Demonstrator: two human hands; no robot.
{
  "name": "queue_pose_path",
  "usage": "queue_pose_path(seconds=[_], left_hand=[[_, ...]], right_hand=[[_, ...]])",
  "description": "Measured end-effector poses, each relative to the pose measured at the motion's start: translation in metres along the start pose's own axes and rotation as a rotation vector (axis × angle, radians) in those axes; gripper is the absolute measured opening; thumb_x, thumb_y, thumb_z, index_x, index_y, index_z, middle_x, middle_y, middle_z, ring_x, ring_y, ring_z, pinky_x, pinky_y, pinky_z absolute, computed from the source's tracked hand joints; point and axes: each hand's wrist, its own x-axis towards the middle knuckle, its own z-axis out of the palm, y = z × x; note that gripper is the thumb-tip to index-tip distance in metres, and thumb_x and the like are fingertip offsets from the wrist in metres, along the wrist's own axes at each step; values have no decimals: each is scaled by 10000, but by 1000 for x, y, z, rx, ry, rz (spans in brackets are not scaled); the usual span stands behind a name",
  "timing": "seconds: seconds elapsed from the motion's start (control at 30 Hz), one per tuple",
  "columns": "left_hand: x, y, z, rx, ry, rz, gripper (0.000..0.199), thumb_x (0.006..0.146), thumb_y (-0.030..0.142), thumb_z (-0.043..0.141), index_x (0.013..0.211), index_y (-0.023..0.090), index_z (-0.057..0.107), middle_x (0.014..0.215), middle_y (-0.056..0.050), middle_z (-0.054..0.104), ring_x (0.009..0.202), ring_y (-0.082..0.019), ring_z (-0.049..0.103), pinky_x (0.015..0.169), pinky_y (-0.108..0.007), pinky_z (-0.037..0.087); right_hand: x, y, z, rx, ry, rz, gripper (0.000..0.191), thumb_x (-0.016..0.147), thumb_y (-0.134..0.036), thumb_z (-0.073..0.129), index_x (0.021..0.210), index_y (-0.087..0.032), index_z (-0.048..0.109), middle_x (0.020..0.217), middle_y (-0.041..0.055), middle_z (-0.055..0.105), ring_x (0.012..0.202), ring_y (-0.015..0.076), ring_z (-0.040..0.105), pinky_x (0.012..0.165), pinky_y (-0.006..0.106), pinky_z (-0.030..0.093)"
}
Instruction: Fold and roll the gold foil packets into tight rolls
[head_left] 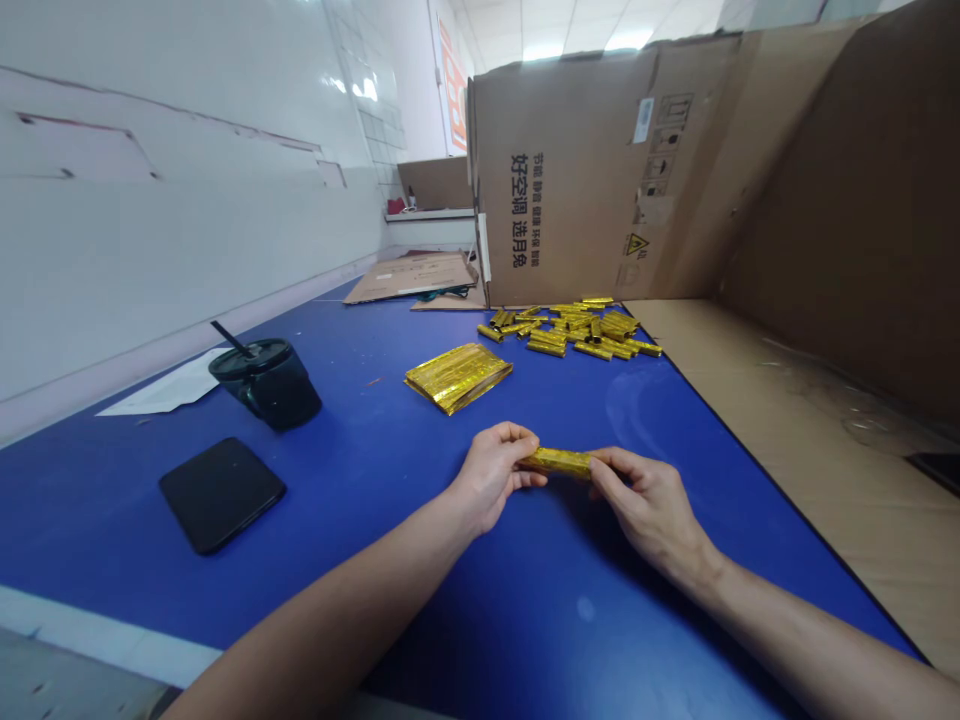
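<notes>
Between my two hands a narrow gold foil roll [559, 461] is held level just above the blue table [360, 500]. My left hand [499, 470] pinches its left end between thumb and fingers. At the right end, my right hand [649, 500] grips it with the thumb on the near side; some of its fingers are hidden behind. A flat stack of gold foil sheets [459, 376] lies beyond my left hand. Farther back, a loose pile of gold foil rolls [577, 330] is spread near the table's far right edge.
A dark cup with a straw [274, 385] stands at the left, beside a white paper [169, 388] and a black flat device [221, 494]. A large cardboard box [577, 200] rises behind the pile. Flattened cardboard [409, 277] lies at the back; brown cardboard [810, 430] borders the right edge.
</notes>
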Motion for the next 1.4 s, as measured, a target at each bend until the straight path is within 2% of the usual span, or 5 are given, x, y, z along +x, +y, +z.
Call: queue_pose_path(seconds=[0.43, 0.73, 0.93, 1.2, 1.4], left_hand=[[2, 8, -7, -53, -250, -212, 92, 730, 99, 465, 731, 93, 556, 630, -63, 605, 473, -91, 548, 450, -175, 421], [2, 2, -8, -23, -331, -245, 57, 698, 119, 507, 702, 94, 558, 601, -46, 578, 489, -101, 553, 442, -174, 417], [4, 3, -10, -70, -360, -246, 82, 708, 125, 490, 695, 98, 566, 580, -38, 581, 443, -87, 529, 403, -166, 396], [0, 4, -6, -3, -370, -343, 134, 772, 173, 478, 716, 88, 565, 514, -17, 563, 318, -62, 464, 302, -144, 341], [4, 2, -10, -124, -457, -344, 203, 801, 256, 469, 806, 78, 567, 606, -47, 596, 463, -90, 557, 382, -147, 418]], right_hand=[[-4, 3, 1, 67, -50, -137, 330, 775, -319, 512, 1076, -185, 495, 798, 24, 607, 640, 129, 559, 610, 247, 466], [-7, -2, 1, -36, -131, -336, 240, 799, -242, 494, 1032, -200, 533, 800, 29, 601, 714, 135, 562, 639, 247, 455], [-8, 2, 2, -19, -134, -381, 416, 759, -281, 557, 1153, -216, 440, 974, 43, 598, 848, 155, 561, 740, 262, 454], [-9, -2, 1, 17, -215, -417, 340, 801, -204, 472, 1141, -200, 478, 784, 28, 588, 686, 128, 540, 628, 253, 448], [-9, -3, 2, 16, -166, -408, 230, 804, -193, 465, 1023, -200, 533, 756, 22, 582, 643, 116, 533, 601, 242, 436]])
